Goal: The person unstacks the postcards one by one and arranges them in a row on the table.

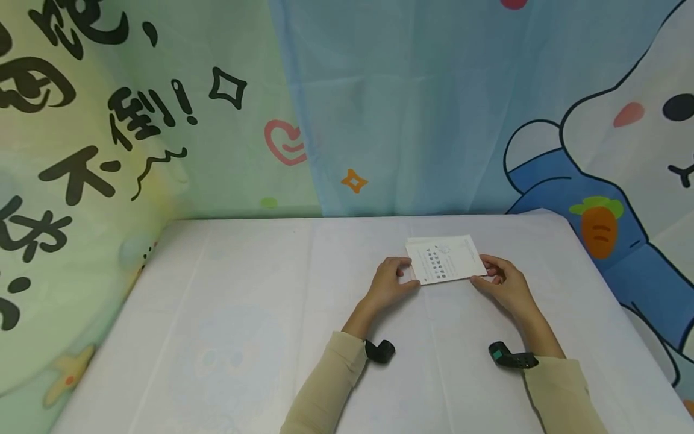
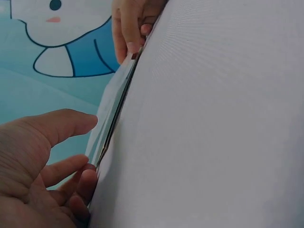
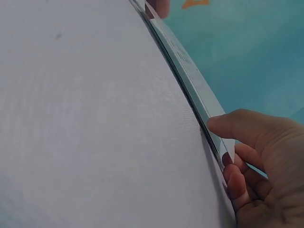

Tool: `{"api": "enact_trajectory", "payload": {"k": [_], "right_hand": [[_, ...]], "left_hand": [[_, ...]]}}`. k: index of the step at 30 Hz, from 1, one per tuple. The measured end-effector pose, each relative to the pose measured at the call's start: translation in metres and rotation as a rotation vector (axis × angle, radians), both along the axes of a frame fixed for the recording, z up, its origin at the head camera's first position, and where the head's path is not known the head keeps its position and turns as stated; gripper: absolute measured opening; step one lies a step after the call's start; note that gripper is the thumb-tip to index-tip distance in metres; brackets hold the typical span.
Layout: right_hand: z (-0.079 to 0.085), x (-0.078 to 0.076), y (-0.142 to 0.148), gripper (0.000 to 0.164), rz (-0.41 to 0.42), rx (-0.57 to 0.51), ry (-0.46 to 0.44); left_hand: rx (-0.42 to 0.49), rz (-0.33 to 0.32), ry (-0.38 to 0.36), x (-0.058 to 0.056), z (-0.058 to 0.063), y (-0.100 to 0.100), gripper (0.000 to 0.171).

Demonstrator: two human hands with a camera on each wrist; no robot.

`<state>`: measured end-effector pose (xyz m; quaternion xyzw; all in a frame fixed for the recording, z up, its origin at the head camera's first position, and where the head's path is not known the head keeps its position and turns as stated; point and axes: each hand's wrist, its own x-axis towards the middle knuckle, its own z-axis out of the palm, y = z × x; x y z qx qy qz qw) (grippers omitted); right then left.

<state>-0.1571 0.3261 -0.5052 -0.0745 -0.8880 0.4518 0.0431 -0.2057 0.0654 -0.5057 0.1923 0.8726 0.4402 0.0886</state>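
Observation:
A thin white booklet (image 1: 446, 260), printed with rows of small dark icons and fine text, lies near the far side of the white-covered table. My left hand (image 1: 394, 280) holds its left side, with the thumb at the near left corner and the index finger farther up the edge. In the left wrist view several curled fingertips (image 2: 89, 167) meet the booklet's end. On the other side, my right hand (image 1: 505, 283) pinches the near right corner. The right wrist view shows the thumb (image 3: 223, 126) against the pages and the fingers bent beneath the edge. Dark lower layers show under the white upper sheet.
A white cloth (image 1: 244, 313) covers the table, whose back edge runs just beyond the booklet. Behind hangs a printed blue and green curtain (image 1: 412, 108) with cartoon figures. Each wrist carries a small black device, such as the camera (image 1: 381, 352) on the left.

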Motion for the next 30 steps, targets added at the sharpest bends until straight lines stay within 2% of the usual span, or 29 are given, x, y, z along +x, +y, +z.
{"api": "enact_trajectory", "payload": {"k": [5,14,24,30], "right_hand": [[0.000,0.003,0.000,0.064,-0.020,-0.009,-0.010],[0.002,0.011,-0.002,0.059,-0.055,-0.021,0.015],[0.011,0.013,-0.006,0.060,-0.074,-0.025,-0.024],[0.013,0.018,-0.007,0.059,-0.076,-0.005,-0.042]], "left_hand": [[0.021,-0.006,-0.011,0.000,-0.001,0.000,0.048],[0.126,-0.056,-0.017,-0.001,0.000,-0.002,0.051],[0.133,-0.057,-0.021,-0.001,0.002,-0.003,0.051],[0.194,-0.045,-0.040,0.003,0.002,-0.004,0.049]]}}
